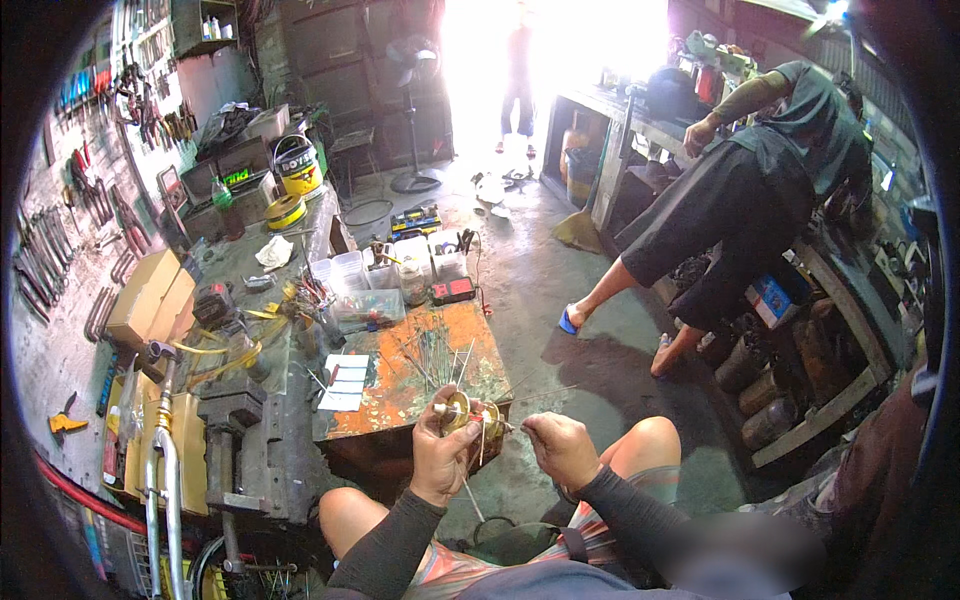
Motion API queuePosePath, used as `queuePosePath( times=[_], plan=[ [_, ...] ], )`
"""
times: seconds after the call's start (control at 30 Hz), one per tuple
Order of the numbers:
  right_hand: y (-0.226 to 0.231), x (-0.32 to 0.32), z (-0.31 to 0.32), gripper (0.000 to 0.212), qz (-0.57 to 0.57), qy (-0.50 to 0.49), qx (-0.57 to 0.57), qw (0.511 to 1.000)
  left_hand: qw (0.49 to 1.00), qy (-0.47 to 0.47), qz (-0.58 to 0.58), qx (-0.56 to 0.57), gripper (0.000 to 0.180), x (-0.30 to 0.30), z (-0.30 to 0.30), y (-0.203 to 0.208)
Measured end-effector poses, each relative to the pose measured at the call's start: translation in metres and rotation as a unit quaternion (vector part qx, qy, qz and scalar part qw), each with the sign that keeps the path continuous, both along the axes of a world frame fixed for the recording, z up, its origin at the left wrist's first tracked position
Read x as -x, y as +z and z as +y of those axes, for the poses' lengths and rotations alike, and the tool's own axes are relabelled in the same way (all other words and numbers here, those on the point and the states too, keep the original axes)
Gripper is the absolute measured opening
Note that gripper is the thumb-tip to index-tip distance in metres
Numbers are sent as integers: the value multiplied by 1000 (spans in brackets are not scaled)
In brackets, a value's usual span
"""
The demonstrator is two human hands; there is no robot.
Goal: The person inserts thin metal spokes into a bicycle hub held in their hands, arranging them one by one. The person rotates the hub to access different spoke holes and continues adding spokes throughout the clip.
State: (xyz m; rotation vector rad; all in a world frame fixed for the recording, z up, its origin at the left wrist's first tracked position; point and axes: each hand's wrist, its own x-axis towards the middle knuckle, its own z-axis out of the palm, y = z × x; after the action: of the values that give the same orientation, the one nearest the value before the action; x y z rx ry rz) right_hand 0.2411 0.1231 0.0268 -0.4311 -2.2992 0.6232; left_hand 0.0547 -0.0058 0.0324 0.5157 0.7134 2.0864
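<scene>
My left hand [443,455] is wrapped round a gold-coloured wheel hub [486,418] with two round flanges, held up above my lap. A thin pale spoke [472,500] slants down from the hub toward the floor. Just right of the hub, my right hand [562,447] is closed in a pinch; whatever its fingertips hold is too small to make out. Ahead of my hands, many loose wire spokes [432,358] lie spread on a worn orange tabletop [385,425].
White paper [344,382] lies on the tabletop's left, with plastic bins [348,272] behind. A bench vise [235,410] and silver fork tubes [165,460] stand left. A co-worker [740,190] leans at the right bench; another person [518,80] stands in the bright doorway.
</scene>
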Motion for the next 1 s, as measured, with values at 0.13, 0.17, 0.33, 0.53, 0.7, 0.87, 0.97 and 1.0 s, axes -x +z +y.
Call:
queuePosePath(
  times=[0.13, 0.17, 0.33, 0.53, 0.7, 0.87, 0.97, 1.0],
  plan=[
    [8, 0, 10, 14, -36, 24, -46, 998, 999, 17, 31, 18, 66, 1, -2, -3],
    [10, 2, 13, 13, -46, 27, -48, 997, 998, 28, 42, 28, 65, 1, -2, -7],
    [-16, -15, 39, 13, -156, -6, 23, 987, 992, 114, -51, -2, 59, 21, -14, -2],
    [-31, 4, 79, 17, -113, -80, 112, 984, 987, 154, 3, -42, 75, 82, -40, 3],
    [-38, 104, 102, 29, -150, -42, 131, 979, 916, 128, 349, 151, 80, 61, -19, -4],
    [2, 122, 96, 43, -37, 34, 355, 934, 860, 103, 465, 184, 108, 45, -32, 0],
    [43, 84, 105, 42, -101, 174, 553, 808, 834, 39, 511, 205, 115, 44, -35, -8],
    [54, 69, 98, 41, -126, 180, 527, 821, 823, 23, 529, 205, 115, 41, -32, -10]
  ],
)
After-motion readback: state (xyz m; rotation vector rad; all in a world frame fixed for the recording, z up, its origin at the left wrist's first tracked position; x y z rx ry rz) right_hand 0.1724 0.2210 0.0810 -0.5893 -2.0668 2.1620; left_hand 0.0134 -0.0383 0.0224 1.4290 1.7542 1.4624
